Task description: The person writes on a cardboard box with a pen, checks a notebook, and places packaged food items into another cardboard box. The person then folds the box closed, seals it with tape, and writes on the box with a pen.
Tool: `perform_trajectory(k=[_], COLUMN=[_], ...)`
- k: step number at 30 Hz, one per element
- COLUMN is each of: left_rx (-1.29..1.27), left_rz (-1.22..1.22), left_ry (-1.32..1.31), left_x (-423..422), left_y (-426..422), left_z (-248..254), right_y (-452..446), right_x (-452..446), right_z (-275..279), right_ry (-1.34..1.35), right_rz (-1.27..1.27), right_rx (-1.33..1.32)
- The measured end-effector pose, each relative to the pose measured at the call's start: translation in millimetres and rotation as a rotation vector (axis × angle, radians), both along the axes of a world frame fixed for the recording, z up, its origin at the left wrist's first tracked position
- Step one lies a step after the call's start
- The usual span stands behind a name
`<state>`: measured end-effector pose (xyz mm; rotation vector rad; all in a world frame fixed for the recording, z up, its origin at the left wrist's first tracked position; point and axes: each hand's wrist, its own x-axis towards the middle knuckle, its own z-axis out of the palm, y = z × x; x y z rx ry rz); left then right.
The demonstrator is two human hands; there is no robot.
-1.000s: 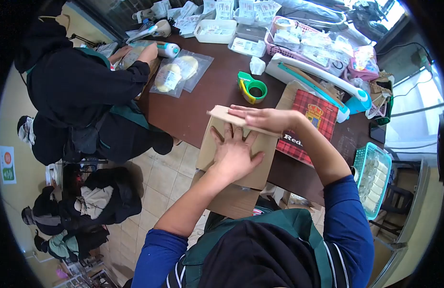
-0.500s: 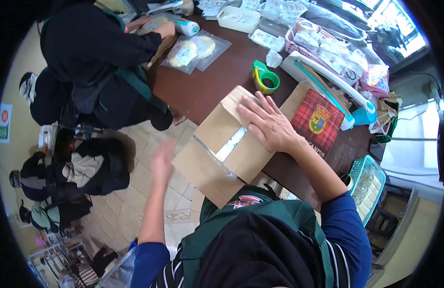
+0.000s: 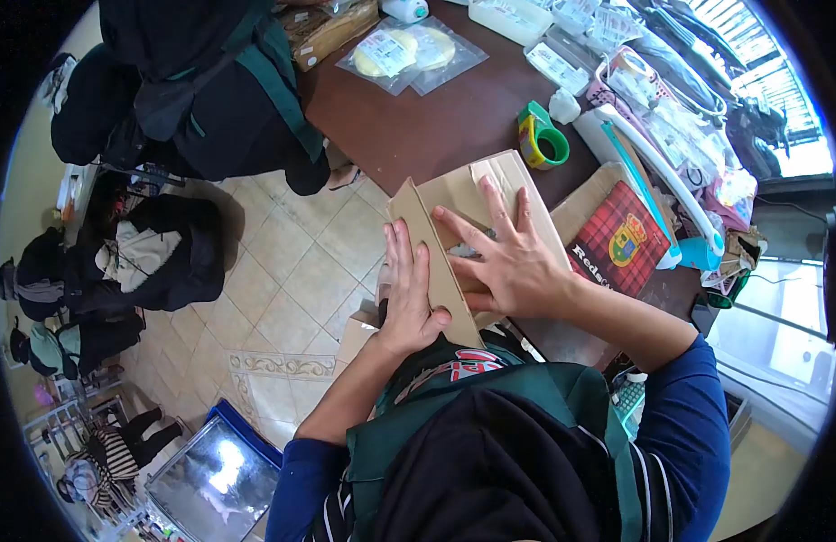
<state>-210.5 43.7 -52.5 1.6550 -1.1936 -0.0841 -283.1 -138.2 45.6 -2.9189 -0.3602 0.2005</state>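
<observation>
A brown cardboard box [image 3: 537, 191] sits at the table's near edge, in front of my body. One of its flaps [image 3: 454, 287] stands raised, nearly upright. My left hand [image 3: 407, 303] lies flat along the outer face of that flap, its fingers stretched out. On the other side, my right hand [image 3: 515, 269] spreads its fingers over the box top, with some fingertips at or behind the flap. The inside of the box is mostly hidden. Just beyond the box, a green and yellow tape dispenser [image 3: 549, 149] rests on the table.
Flat round items in clear plastic bags [image 3: 388, 56] lie at the far left of the brown table [image 3: 418, 117]. A red plaid folder [image 3: 619, 239] and a pink basket [image 3: 608, 92] stand right. Another person [image 3: 210, 90] stands at left, beside the tiled floor [image 3: 292, 271].
My left hand has come in from the left onto the flap, which has risen from outspread to nearly upright. My right hand has shifted over the box top, fingers now spread.
</observation>
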Motion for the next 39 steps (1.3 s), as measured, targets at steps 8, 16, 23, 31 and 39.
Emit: perform_trajectory(k=[8,16,23,31,39], left_rx=[0.185,0.704,0.697,0.499,0.560], left_rz=[0.043,0.074,-0.152,-0.537,-0.588], left_ry=[-0.100,-0.315,-0.559,-0.571,-0.545], left_x=[-3.1,-16.0,30.3,75.6,81.8], left_y=[-2.6,-10.8,-44.0,-87.2,-89.7], left_z=[18.8,56.9,69.5,88.2,86.8], right_y=[-0.2,-49.9,-19.3,-32.9,-176.9], right_x=[-1.8,-7.8,9.1,26.1,60.7], right_z=[-25.1,-49.7,-35.0,-47.1,-175.7], right_ry=[-0.084,-0.322,-0.382,-0.371,-0.208], right_rz=[0.002,-0.340,-0.820,-0.705,-1.097], right_rx=[-0.109,1.305,0.097,0.608,0.199])
